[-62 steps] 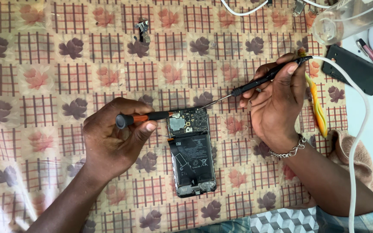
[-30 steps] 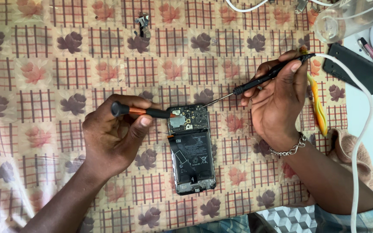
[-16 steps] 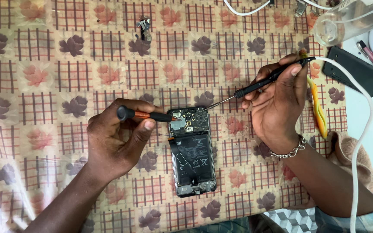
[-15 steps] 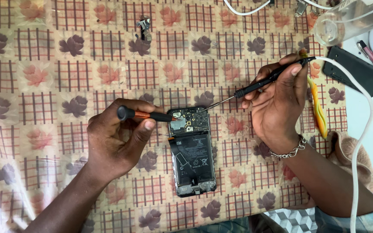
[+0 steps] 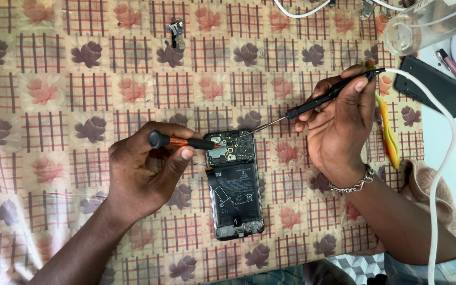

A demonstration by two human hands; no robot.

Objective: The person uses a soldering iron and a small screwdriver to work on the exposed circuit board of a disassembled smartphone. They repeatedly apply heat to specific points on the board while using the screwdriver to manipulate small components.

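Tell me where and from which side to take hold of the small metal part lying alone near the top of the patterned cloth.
Pinch the small metal part across its narrow width with two fingers, coming straight down from above. It lies flat on the tablecloth, long axis running roughly up-down in the view, with bare cloth all round, so no side is blocked. Its finer shape is too small to tell.
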